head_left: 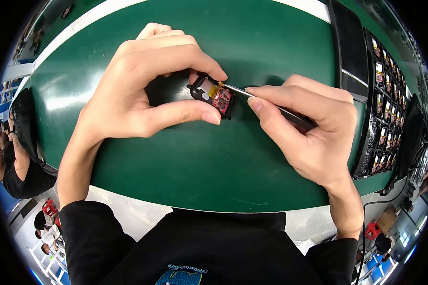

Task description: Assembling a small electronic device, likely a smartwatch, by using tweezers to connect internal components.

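My left hand (142, 80) pinches a small black electronic housing (199, 91) between thumb and forefinger, above the green tabletop. Its inside faces up and shows a red circuit board (222, 100), a silvery block and a strip of amber tape. In my right hand (314, 118) is a pair of metal tweezers (240, 90), held like a pen. Their tip reaches the amber tape near the upper edge of the housing. Whether the tips grip anything is too small to tell.
At the right stands a black tray (364, 142) with rows of similar small electronic units. A black box-like object (349, 47) lies beside it, by the far right edge of the green table (199, 166). A cable (390, 202) hangs at the lower right. People sit at the far left.
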